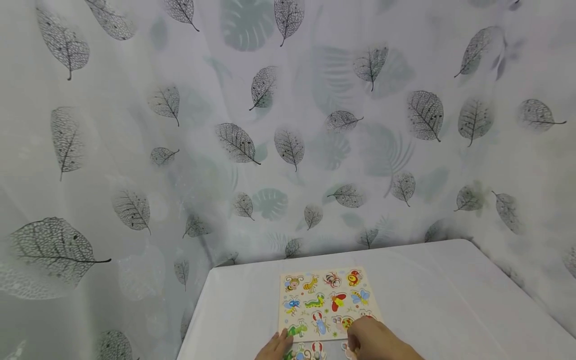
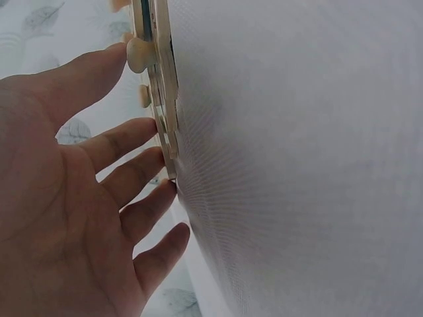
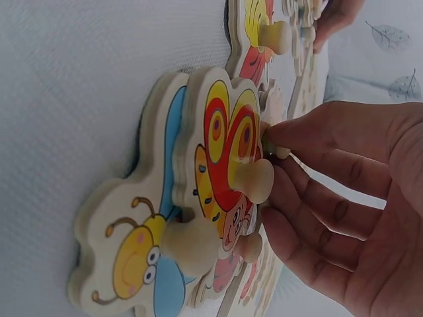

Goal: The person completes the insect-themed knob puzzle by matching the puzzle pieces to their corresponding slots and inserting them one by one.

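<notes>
A wooden peg puzzle board (image 1: 284,275) with colourful insect pictures lies flat on the white-covered table. My left hand (image 1: 275,345) is at its near left corner; the left wrist view shows loosely spread fingers along the wooden edges and the thumb against a round knob (image 2: 139,55). Over the near right part of the board, my right hand (image 1: 375,340) pinches a small wooden knob (image 3: 283,152) between thumb and fingers; the piece beneath it is mostly hidden. Close by are a red-and-yellow butterfly piece (image 3: 221,152) and a blue-winged insect piece (image 3: 135,261) overlapping it.
More loose pieces lie along the board's near edge, including one with red pincers (image 1: 317,349). Another red-and-yellow piece (image 3: 254,66) lies beyond the butterfly. The white tablecloth (image 1: 432,290) spreads around, and a leaf-print curtain (image 1: 288,90) hangs behind the table.
</notes>
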### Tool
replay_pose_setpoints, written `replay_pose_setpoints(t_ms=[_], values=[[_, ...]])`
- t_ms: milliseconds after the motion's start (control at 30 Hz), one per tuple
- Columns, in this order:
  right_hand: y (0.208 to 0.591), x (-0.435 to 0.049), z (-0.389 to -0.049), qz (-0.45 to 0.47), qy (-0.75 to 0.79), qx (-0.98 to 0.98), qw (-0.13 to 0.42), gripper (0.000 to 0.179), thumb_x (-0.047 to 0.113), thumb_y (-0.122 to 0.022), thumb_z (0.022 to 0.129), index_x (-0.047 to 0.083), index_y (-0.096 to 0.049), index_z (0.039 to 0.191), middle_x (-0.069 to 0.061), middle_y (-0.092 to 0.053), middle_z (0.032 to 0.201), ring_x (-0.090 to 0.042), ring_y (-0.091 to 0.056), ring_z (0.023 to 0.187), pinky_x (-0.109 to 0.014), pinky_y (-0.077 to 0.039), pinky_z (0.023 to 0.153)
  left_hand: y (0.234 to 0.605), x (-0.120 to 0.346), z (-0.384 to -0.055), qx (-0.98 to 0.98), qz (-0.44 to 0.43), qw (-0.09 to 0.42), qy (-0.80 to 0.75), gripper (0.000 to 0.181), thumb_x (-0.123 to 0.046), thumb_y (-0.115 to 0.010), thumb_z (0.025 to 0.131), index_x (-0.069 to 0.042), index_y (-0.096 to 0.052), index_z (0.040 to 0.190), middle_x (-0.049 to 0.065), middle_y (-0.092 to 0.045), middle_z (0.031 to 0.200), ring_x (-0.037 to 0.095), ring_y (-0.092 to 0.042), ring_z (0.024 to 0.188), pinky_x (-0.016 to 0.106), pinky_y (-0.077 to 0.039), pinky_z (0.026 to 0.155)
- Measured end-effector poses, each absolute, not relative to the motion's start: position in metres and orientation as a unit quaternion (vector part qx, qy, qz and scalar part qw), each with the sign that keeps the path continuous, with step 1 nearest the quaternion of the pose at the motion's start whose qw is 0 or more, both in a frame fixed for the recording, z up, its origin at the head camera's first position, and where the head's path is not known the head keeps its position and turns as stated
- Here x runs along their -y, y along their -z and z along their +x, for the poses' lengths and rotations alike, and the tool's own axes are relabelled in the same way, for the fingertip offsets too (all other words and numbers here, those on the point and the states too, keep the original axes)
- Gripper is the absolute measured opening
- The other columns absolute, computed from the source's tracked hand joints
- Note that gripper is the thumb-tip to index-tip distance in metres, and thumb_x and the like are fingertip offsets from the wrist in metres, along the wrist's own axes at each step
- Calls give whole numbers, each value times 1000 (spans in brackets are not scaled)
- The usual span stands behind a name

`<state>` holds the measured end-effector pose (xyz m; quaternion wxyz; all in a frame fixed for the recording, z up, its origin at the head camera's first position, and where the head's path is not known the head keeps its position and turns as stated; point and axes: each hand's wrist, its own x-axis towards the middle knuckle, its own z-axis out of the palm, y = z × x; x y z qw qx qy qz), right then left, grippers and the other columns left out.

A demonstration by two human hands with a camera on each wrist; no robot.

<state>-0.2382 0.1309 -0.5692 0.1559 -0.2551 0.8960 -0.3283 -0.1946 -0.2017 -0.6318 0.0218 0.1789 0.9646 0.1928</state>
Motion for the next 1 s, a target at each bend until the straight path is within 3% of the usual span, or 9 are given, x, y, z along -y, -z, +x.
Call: replay_pose_setpoints(t_ms=[367, 633, 1000], values=[[568, -128, -237, -233, 321, -903, 165, 20, 3, -78, 82, 19, -70, 72, 10, -59, 66, -8, -49, 60, -26, -42, 53, 628, 202, -196, -963, 178, 46, -196, 83, -72, -54, 97, -7, -56, 148, 20, -53, 154, 44, -53, 137, 53, -52, 104], [567, -127, -241, -282, 292, -908, 103, 24, 4, -80, 74, 24, -68, 69, 15, -52, 62, -3, -46, 60, -24, -39, 52, 625, 199, -197, -966, 170, 50, -189, 81, -70, -51, 99, -6, -56, 149, 18, -52, 155, 43, -50, 140, 52, -51, 106], [561, -122, -250, -304, 262, -913, 67, 24, 9, -84, 74, 25, -68, 69, 17, -50, 62, -1, -44, 61, -22, -38, 54, 628, 197, -195, -969, 169, 34, -177, 83, -73, -51, 98, -6, -57, 147, 16, -54, 154, 42, -53, 138, 51, -53, 103]])
